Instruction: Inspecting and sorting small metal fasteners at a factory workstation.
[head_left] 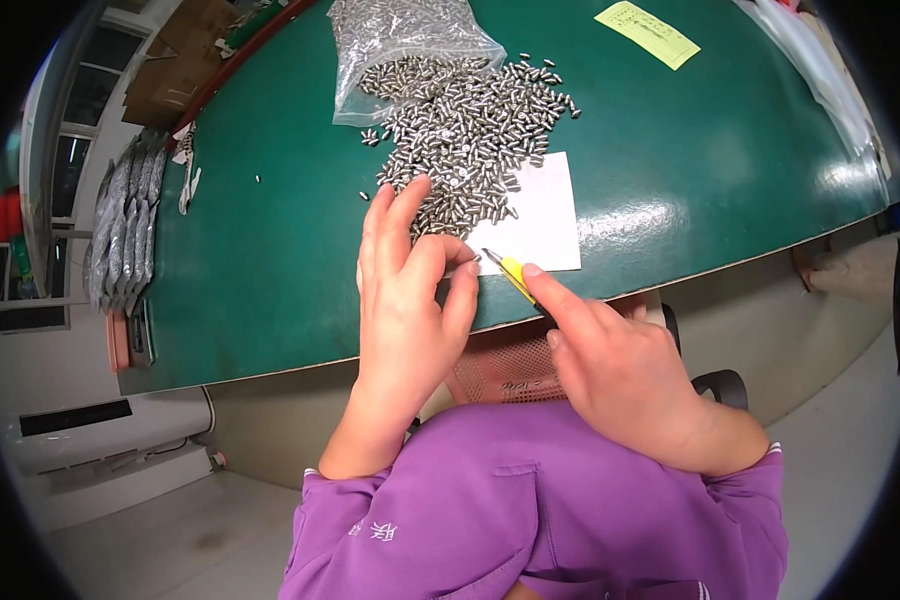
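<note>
My left hand (408,290) rests on the green table (270,260), thumb and forefinger pinched on a small metal pin at the near end of a heap of small silver metal pins (470,125). My right hand (620,370) grips a yellow-handled tool with a thin metal tip (507,270), and the tip points at the pinched pin. Under the heap's near edge lies a white paper sheet (542,220).
A clear plastic bag (400,40) of more pins lies open at the far end of the heap. A yellow note (648,33) sits at the far right. Grey packets (125,230) are stacked left of the table. Stray pins lie on the table left of the heap.
</note>
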Tool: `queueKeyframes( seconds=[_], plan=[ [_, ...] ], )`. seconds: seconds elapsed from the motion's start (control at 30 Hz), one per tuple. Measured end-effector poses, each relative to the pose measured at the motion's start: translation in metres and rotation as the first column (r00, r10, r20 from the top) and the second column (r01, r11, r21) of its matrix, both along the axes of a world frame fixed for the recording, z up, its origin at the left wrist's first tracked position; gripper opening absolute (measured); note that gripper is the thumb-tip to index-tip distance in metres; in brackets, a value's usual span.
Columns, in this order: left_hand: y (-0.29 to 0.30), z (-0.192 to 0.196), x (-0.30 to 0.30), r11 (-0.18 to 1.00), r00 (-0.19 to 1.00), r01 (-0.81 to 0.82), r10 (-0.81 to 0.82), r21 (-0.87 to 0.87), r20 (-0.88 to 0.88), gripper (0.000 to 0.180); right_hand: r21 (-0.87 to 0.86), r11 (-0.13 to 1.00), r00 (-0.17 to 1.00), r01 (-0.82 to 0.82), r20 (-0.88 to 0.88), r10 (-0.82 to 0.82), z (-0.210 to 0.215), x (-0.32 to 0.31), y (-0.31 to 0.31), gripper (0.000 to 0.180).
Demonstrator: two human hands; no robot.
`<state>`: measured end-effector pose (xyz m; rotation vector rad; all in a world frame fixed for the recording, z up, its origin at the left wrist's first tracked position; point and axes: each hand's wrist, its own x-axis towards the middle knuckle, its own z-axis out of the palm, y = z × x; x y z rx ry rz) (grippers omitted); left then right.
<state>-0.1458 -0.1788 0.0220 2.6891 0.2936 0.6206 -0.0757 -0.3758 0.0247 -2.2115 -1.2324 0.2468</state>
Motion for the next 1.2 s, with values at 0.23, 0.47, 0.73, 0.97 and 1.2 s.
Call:
queueKeyframes(
  seconds=[0.23, 0.47, 0.73, 0.97, 1.2],
  plan=[
    [-0.002, -0.001, -0.001, 1.0, 1.0, 0.011, -0.011, 0.001, 0.025, 0.011, 0.005, 1.0, 1.0, -0.024, -0.01, 0.024, 0.003, 0.0, -0.001, 0.061],
    [-0.003, -0.001, 0.001, 1.0, 0.999, 0.004, -0.004, 0.005, 0.04, 0.009, 0.033, 0.999, 0.999, -0.032, 0.008, 0.031, 0.001, 0.004, -0.002, 0.06],
    [0.0, -0.002, 0.0, 1.0, 0.999, 0.029, -0.029, -0.001, 0.028, 0.013, -0.05, 0.995, 0.996, -0.09, 0.008, 0.091, 0.02, 0.013, 0.002, 0.06],
    [-0.004, 0.01, -0.015, 0.995, 0.995, 0.095, -0.095, -0.036, -0.016, 0.016, 0.017, 1.0, 1.0, -0.011, -0.024, 0.011, 0.002, 0.007, -0.003, 0.056],
    [0.005, 0.0, -0.007, 0.994, 0.997, -0.077, 0.075, 0.072, 0.028, 0.017, 0.036, 0.999, 0.999, -0.004, -0.041, 0.006, 0.003, 0.006, -0.002, 0.055]
  ],
)
